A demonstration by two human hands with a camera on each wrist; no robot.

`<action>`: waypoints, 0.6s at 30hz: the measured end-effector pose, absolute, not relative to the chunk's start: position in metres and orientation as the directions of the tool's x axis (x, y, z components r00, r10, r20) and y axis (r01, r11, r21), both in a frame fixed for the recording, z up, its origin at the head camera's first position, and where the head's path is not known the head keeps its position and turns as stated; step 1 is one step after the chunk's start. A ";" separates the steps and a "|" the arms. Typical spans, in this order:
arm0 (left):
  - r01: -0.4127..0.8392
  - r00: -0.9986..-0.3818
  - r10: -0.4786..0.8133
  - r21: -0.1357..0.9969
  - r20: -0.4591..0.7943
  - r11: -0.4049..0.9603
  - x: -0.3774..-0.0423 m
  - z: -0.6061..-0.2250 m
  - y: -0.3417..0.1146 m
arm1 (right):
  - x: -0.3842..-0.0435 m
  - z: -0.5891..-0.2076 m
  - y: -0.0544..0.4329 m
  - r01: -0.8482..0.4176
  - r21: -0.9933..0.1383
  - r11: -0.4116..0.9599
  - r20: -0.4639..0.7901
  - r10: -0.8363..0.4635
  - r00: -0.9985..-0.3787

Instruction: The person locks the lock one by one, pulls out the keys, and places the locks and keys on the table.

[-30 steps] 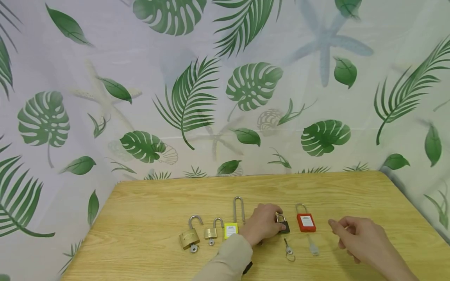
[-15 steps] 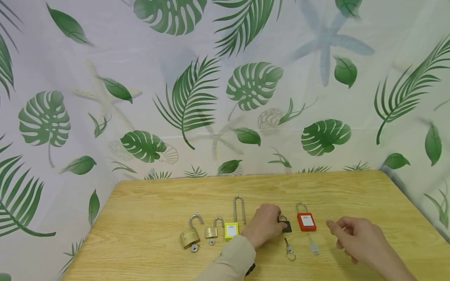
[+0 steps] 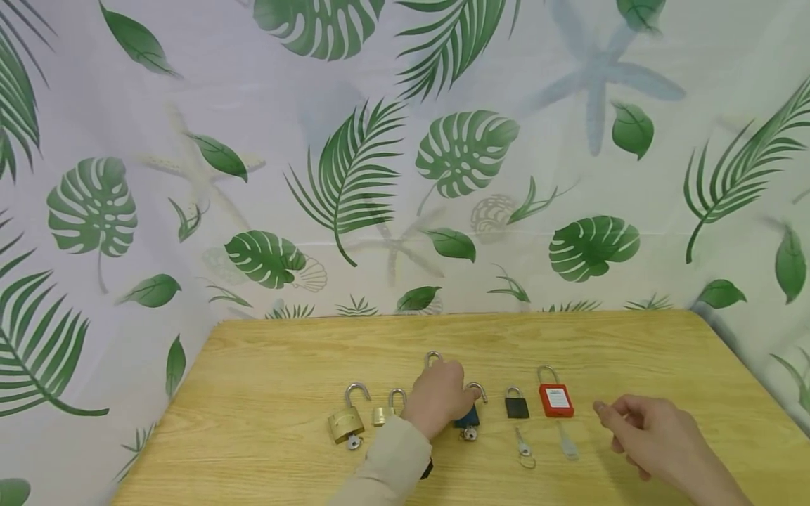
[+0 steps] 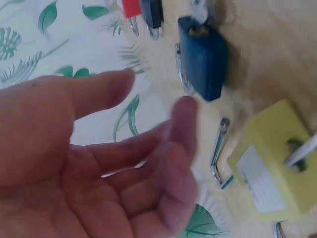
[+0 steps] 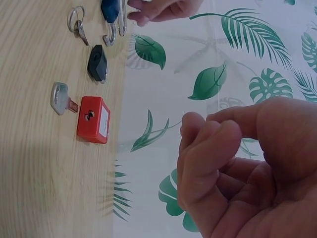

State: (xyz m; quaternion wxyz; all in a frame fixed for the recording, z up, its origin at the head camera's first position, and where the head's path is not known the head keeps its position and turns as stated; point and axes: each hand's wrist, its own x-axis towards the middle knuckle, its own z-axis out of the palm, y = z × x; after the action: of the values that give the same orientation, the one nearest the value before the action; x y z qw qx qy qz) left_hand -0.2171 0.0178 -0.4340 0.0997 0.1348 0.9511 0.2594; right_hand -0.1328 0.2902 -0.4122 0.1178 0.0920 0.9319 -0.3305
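Note:
My left hand (image 3: 438, 399) is over the row of padlocks, thumb apart from its loosely bent fingers, with nothing between them. In the left wrist view its fingertips are close to an unlocked blue padlock (image 4: 203, 59) and a yellow padlock (image 4: 272, 163), which the hand hides in the head view. A key (image 3: 469, 434) sits in the blue padlock. The black padlock (image 3: 517, 406) lies closed to the right, beside the red padlock (image 3: 557, 400). My right hand (image 3: 652, 432) is held to the right of the red one, fingers loosely curled and holding nothing.
On the left are a large open brass padlock (image 3: 345, 424) with a key in it and a smaller brass padlock (image 3: 382, 414), partly covered by the sleeve. A key on a ring (image 3: 524, 448) and a grey-headed key (image 3: 568, 444) lie in front. A leaf-print sheet (image 3: 380, 176) hangs behind the table.
My left hand has let go of the black padlock, after nudging it slightly right, and has moved left, uncovering the blue padlock and covering the yellow one. The right hand stays about where it was.

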 end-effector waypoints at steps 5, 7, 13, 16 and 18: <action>0.259 -0.945 0.314 0.380 -0.089 0.888 -0.205 -0.438 0.023 | -0.133 -0.413 0.287 0.250 -0.600 0.760 -0.282 0.092 -0.955; 0.280 -0.949 0.311 0.313 -0.055 0.908 -0.204 -0.441 0.026 | -0.133 -0.414 0.286 0.252 -0.600 0.759 -0.284 0.093 -0.954; 0.283 -0.954 0.298 0.264 -0.016 0.922 -0.204 -0.452 0.029 | -0.134 -0.415 0.284 0.262 -0.591 0.763 -0.312 0.084 -0.946; 0.287 -0.954 0.298 0.323 0.016 0.902 -0.203 -0.456 0.029 | -0.134 -0.416 0.284 0.273 -0.592 0.758 -0.324 0.086 -0.942; 0.289 -0.955 0.293 0.364 0.044 0.885 -0.203 -0.458 0.030 | -0.134 -0.417 0.283 0.281 -0.595 0.753 -0.330 0.090 -0.940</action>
State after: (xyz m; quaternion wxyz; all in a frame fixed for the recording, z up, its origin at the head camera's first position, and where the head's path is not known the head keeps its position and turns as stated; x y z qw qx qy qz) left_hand -0.2031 0.0297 -0.4579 0.0060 0.1499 0.9709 0.1867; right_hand -0.1342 0.2827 -0.4167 0.1421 0.1002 0.9253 -0.3369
